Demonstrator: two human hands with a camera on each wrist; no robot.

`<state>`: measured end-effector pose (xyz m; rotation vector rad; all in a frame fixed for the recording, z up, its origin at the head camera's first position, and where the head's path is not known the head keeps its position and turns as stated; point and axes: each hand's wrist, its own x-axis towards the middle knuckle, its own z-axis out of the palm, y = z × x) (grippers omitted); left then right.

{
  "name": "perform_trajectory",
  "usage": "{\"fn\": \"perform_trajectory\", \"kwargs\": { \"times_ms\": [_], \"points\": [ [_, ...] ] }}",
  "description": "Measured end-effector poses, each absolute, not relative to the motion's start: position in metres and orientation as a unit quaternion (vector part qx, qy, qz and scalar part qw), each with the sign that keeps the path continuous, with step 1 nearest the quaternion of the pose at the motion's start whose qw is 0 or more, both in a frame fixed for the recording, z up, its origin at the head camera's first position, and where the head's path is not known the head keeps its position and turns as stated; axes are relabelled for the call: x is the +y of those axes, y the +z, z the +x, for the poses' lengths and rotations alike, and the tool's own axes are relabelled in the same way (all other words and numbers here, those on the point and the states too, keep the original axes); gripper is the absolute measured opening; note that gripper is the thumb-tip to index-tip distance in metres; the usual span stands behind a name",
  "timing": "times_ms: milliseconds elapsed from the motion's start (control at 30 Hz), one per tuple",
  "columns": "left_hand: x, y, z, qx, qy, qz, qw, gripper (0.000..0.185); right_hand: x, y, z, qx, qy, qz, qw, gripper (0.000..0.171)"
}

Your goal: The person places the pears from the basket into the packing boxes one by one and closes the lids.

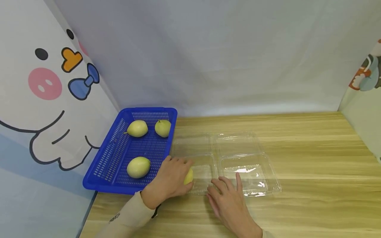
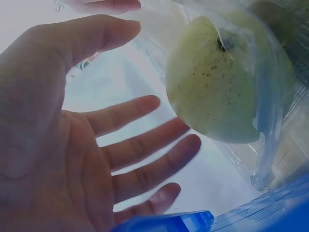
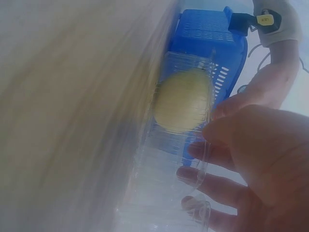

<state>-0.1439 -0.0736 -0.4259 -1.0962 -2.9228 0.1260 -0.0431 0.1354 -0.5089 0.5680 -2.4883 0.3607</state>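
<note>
A yellow-green pear lies in the near left compartment of a clear plastic clamshell box on the wooden table. My left hand hovers right beside that pear, palm open and fingers spread straight. In the left wrist view the fingers do not grip the fruit. My right hand rests flat on the box's near edge, fingers spread over the rim.
A blue slotted basket stands left of the box with three more pears. Fabric walls close in the back and both sides. Bare wooden tabletop stretches to the right.
</note>
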Motion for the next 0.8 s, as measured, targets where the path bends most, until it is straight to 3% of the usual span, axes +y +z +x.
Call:
{"fn": "perform_trajectory", "kwargs": {
  "times_ms": [467,800],
  "points": [
    [-0.077,-0.417,-0.152,-0.922,-0.04,-0.376,0.085,0.061,0.135,-0.508,-0.043,-0.929,0.132,0.214,0.273,0.016],
    [-0.083,-0.413,-0.156,-0.925,-0.064,-0.364,0.094,0.06,0.136,-0.51,-0.044,-0.927,0.135,0.213,0.279,0.022]
  ]
}}
